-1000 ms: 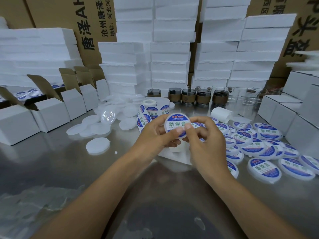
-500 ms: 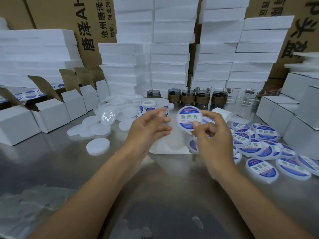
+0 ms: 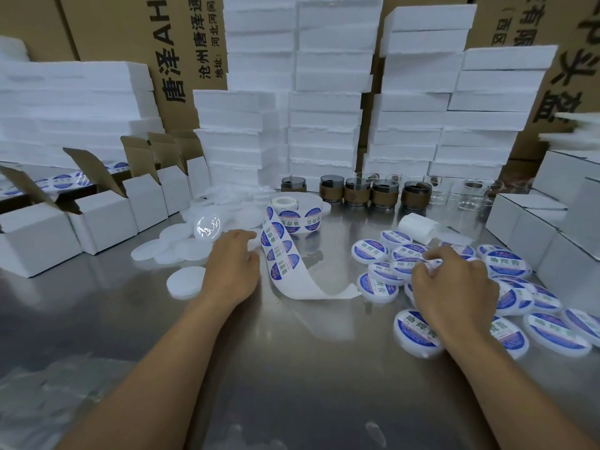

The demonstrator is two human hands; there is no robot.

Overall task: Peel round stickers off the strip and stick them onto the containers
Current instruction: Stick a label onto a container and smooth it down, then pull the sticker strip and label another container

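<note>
- Left hand is loosely open and holds nothing; the sticker strip is just at its 3 o'clock.
- Right hand curls over the labelled containers; I cannot tell whether it grips one.

Several white round containers with blue-and-green stickers are partly covered by the right hand, and it cannot be told whether one of them is pinched under its curled fingers. Whether the paper sticker strip is touched by the thumb of the left hand cannot be made out. The small print on the stickers is too fine to be read. The stacked white foam slabs and brown printed cardboard cartons are cut off by the top edge, the white cardboard boxes by the right edge. The clear glass jars at the back are blurred, as is the translucent material in the lower left corner
</note>
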